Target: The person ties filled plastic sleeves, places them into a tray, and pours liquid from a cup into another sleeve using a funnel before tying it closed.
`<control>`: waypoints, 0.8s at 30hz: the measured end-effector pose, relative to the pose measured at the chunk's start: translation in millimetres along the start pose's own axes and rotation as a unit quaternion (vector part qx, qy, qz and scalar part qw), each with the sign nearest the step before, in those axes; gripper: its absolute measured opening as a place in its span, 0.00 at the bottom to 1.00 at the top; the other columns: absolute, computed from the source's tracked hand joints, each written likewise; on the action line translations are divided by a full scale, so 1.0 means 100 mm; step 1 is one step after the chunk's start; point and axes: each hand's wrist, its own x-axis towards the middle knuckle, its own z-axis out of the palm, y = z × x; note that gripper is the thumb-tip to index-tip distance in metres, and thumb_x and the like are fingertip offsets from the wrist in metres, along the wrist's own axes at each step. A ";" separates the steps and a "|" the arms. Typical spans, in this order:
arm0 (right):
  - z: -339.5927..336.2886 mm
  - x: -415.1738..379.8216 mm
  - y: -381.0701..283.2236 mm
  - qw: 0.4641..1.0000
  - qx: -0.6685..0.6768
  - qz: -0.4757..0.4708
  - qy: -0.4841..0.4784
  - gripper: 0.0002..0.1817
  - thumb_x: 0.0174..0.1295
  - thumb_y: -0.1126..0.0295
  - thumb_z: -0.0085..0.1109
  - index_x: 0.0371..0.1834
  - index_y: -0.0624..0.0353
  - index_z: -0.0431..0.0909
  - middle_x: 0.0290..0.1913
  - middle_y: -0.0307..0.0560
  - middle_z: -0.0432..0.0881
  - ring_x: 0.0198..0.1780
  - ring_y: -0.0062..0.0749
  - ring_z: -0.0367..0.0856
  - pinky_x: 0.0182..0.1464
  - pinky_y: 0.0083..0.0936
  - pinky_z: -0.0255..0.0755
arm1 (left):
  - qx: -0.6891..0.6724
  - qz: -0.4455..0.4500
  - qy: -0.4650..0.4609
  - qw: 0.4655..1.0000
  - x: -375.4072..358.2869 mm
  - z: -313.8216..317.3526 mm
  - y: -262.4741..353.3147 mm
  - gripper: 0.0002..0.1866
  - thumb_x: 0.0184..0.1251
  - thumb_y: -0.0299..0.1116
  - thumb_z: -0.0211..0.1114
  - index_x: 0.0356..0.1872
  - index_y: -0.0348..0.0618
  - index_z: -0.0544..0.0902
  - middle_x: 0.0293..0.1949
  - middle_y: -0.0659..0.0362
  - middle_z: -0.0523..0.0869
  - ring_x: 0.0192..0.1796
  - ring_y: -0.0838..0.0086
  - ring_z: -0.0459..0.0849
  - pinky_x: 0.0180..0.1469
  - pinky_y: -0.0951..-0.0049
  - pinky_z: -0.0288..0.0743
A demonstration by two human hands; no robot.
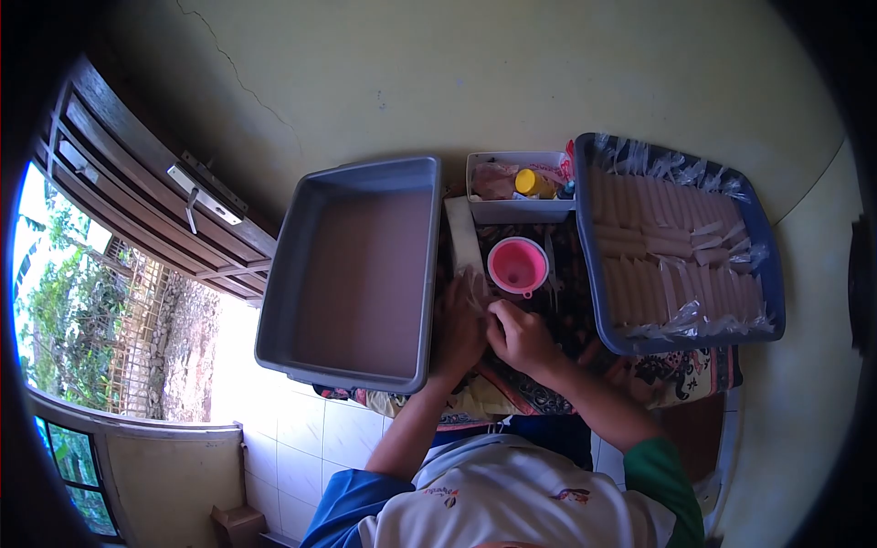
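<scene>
At the middle of the table, a thin clear plastic bag (474, 289) shows at the fingertips of my left hand (459, 336), whose fingers are closed on it. My right hand (523, 338) is curled beside it, thumb and fingers pinched together at the bag's edge. Just beyond my hands stands a pink funnel (518, 265), seated in a white-rimmed container that is mostly hidden beneath it. A pale stack of flat plastic bags (464, 233) lies to the left of the funnel.
A grey tub (429, 274) of brownish liquid stands at left. At right, a blue tub (776, 310) holds rows of filled plastic tubes. Behind the funnel is a white box (521, 212) with a yellow-lidded jar (534, 183). A patterned cloth (681, 379) covers the table.
</scene>
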 end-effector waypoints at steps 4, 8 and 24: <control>-0.12 -0.06 -0.08 0.998 0.054 -0.009 0.016 0.07 0.59 0.78 0.58 0.40 0.62 0.74 0.28 0.51 0.80 0.25 0.44 0.83 0.27 0.33 0.77 | -0.022 -0.008 0.019 1.000 0.01 0.02 0.00 0.30 0.63 0.34 0.56 0.68 0.40 0.68 0.70 0.42 0.64 0.72 0.47 0.59 0.69 0.51 0.56; -0.26 -0.10 -0.22 0.990 0.140 0.019 0.029 0.07 0.62 0.78 0.58 0.42 0.62 0.75 0.23 0.46 0.79 0.20 0.32 0.82 0.23 0.27 0.73 | -0.078 -0.050 0.020 0.996 0.05 -0.05 0.08 0.32 0.61 0.32 0.60 0.67 0.35 0.67 0.71 0.45 0.63 0.73 0.51 0.59 0.72 0.52 0.53; -1.09 0.06 -0.49 0.944 0.288 0.162 0.022 0.06 0.71 0.76 0.52 0.44 0.68 0.76 0.31 0.45 0.84 0.26 0.19 0.82 0.27 0.17 0.75 | -0.409 -0.022 0.133 0.902 -0.03 -0.34 0.32 0.16 0.74 0.33 0.54 0.56 0.35 0.80 0.58 0.48 0.80 0.63 0.59 0.76 0.66 0.60 0.65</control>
